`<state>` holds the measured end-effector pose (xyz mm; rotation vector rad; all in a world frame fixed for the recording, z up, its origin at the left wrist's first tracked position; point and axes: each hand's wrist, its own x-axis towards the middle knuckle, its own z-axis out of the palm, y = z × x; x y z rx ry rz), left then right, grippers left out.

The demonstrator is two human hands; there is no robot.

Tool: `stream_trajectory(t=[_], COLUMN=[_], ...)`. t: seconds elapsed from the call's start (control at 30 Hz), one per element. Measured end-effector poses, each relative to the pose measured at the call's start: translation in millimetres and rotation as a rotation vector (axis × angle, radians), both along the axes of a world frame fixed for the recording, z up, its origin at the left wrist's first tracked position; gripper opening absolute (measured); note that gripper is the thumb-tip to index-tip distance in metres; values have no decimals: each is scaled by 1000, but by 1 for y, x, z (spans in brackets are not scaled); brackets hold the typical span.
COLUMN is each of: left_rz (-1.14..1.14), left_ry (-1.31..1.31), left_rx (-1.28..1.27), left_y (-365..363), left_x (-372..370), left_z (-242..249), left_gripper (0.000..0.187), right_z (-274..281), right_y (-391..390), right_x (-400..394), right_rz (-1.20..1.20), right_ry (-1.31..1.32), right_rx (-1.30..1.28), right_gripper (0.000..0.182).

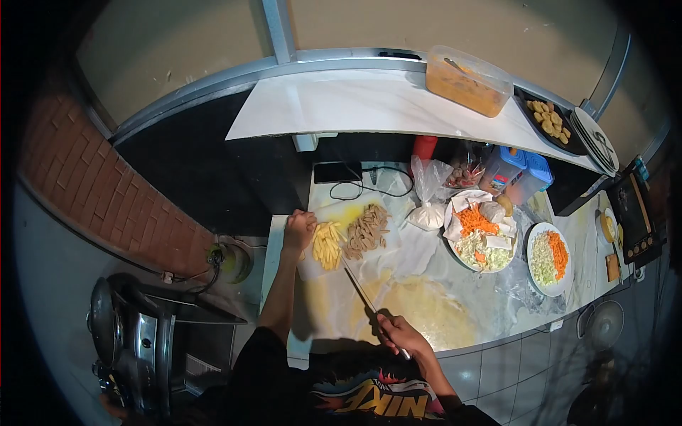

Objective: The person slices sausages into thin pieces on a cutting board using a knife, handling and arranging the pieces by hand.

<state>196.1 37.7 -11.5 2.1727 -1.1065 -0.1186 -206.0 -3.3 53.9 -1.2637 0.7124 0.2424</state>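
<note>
Head view: right hand [399,334] grips knife [359,287]; left hand [299,231] steadies yellow strips [327,245].

Your left hand [299,231] rests at the counter's [455,323] left edge, touching the yellow strips [327,245] — brown strips [366,231] just right of them. Your right hand [399,334] holds the knife [361,290] at the near edge — plates [534,245] lie toward the right.

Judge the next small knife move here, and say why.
Probably bring the knife down into the yellow sticks. The right hand holds the handle, the blade tip reaches the gap between that pile and the brown strips, and the left hand steadies the yellow pile's far side on the board.
</note>
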Motion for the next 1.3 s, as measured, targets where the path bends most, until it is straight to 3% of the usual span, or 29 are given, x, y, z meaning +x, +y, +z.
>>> stream_trajectory(t=[0.23,0.33,0.43,0.47,0.67,0.83,1.07,1.3], left_rz=[65,-44,28,111,270,249,259,131], left_ry=[-35,-17,363,408,1049,1119,1133,1085], left_rx=[-113,-373,-456,-369,-716,-692,-636,-588], left_y=[8,27,51,61,102,125,120,95], left_x=[6,6,-21,-30,-100,-130,-146,-157], left_z=[-11,-2,17,24,18,-3,11,3], left_gripper=[14,20,31,37,26,29,37,33], right_z=[-2,1,-6,-6,1,-10,-12,-18], right_y=[-2,-1,-1,-1,10,11,-1,2], right_x=[-3,-1,1,3,23,30,14,-7], right_rz=[-44,-56,-21,2,103,20,-80,-67], right_ry=[-18,-44,-52,-43,9,-37,22,14], right_rx=[-6,-23,-18,-19,-24,29,36,49], right_gripper=[61,62,62,62,59,55,67,53])
